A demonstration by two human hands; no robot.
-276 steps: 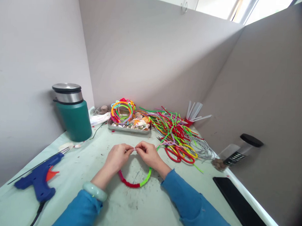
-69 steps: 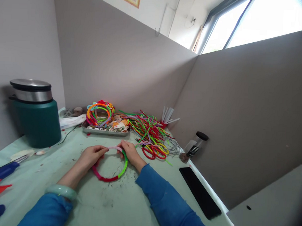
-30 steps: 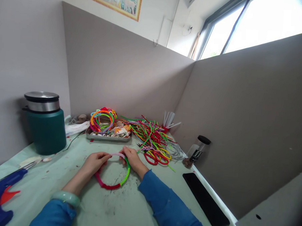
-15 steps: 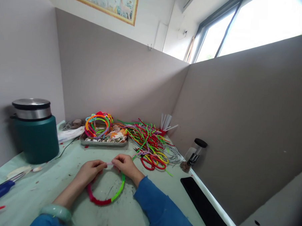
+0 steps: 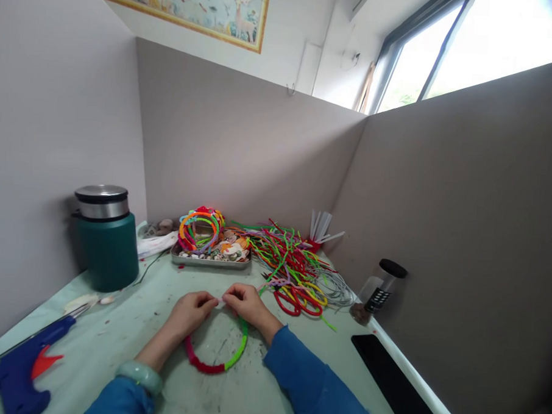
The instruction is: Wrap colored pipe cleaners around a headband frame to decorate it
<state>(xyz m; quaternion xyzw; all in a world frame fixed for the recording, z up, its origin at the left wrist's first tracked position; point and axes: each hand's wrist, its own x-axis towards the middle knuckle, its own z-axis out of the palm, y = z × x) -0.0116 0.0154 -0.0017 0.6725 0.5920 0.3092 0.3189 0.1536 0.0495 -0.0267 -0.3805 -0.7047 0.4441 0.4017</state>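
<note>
A ring wrapped in coloured pipe cleaner, with pink, dark red and bright green stretches, is between my hands just above or on the table. My left hand pinches its upper left part, thumb and forefinger pressed together. From the upper right, my right hand is closed in a pinch too. A short pale pink bit of pipe cleaner shows between the two sets of fingertips. The fingers hide the rest of the ring's top.
Behind my hands stands a metal tray with finished-looking rings and small cutouts. Loose pipe cleaners and red-handled scissors lie right of it. A green flask, blue glue gun, jar and black slab surround the workspace.
The view has swung left, so everything sits further right and more of the glue gun shows. My fingertips are still at the top of the ring, less of the pale pink piece visible.
</note>
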